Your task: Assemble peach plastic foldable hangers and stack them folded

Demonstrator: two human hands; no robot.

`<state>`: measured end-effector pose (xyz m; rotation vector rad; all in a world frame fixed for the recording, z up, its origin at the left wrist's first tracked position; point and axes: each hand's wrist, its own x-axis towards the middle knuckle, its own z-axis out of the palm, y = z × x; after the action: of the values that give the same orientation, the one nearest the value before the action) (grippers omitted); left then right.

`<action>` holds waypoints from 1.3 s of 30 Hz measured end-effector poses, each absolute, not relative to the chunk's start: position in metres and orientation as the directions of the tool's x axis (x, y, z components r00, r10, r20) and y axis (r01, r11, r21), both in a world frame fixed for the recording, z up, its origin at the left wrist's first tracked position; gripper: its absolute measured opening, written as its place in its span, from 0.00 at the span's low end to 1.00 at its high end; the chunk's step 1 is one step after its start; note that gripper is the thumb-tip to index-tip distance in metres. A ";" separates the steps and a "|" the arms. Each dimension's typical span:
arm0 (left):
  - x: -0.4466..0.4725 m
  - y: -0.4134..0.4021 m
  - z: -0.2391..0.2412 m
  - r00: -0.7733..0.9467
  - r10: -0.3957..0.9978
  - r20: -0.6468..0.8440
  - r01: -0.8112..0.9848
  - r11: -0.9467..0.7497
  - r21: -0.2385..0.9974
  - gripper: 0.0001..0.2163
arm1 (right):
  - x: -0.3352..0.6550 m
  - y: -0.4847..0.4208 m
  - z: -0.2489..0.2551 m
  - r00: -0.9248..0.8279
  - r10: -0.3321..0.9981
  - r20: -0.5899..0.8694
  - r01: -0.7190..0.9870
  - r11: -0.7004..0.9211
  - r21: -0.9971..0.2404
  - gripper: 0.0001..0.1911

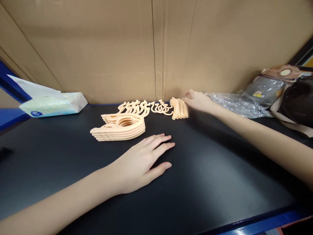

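My left hand (144, 160) lies palm down on the black table, open, its fingers stretched out and holding nothing. Just beyond it is a stack of peach plastic hanger parts (119, 129) with round openings. Behind that stack, several curved peach pieces (134, 107) lie in a row. Small hanger hooks (161, 107) are spread to their right. At the far side, my right hand (198, 100) is beside a bundle of curved, tube-like hanger arms (179, 108). Its fingers are bent and slightly blurred at the bundle's right edge; whether they grip a piece is unclear.
A pack of tissues (56, 104) stands at the back left. Crumpled clear plastic (234, 102), a drink bottle (266, 86) and a dark bag (298, 101) with a beige strap occupy the back right. A cardboard wall (110, 52) borders the table's (207, 182) far edge.
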<state>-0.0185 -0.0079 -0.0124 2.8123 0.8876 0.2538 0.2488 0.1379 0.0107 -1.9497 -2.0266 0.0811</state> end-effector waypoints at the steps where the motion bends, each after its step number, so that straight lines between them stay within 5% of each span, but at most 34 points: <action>1: -0.019 -0.008 -0.013 0.807 0.579 0.117 0.546 -0.807 0.227 0.21 | 0.247 0.136 0.011 -0.012 0.977 0.215 0.963 0.069 -0.259 0.25; 5: -0.018 -0.007 -0.015 0.806 0.573 0.151 0.536 -0.813 0.228 0.21 | 0.234 0.128 0.010 -0.049 0.970 0.239 0.965 0.108 -0.239 0.30; 15: -0.019 -0.008 -0.012 0.807 0.580 0.112 0.549 -0.807 0.219 0.21 | 0.220 0.124 0.010 -0.064 0.974 0.218 0.978 0.104 -0.180 0.21; 29: -0.017 -0.008 -0.010 0.812 0.577 0.094 0.550 -0.809 0.208 0.21 | 0.247 0.133 0.032 -0.090 0.964 0.249 0.992 0.110 -0.064 0.24; 34: -0.016 -0.009 -0.010 0.809 0.578 0.109 0.549 -0.808 0.214 0.21 | 0.259 0.141 0.022 -0.076 0.983 0.167 0.997 0.072 0.032 0.25; 39: -0.017 -0.008 -0.011 0.809 0.574 0.128 0.539 -0.811 0.229 0.20 | 0.265 0.149 0.014 -0.123 0.991 0.050 0.992 0.125 -0.019 0.22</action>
<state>-0.0172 -0.0080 -0.0112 2.8131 0.8735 0.2850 0.2654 0.1487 0.0139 -2.0459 -2.3177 -0.0294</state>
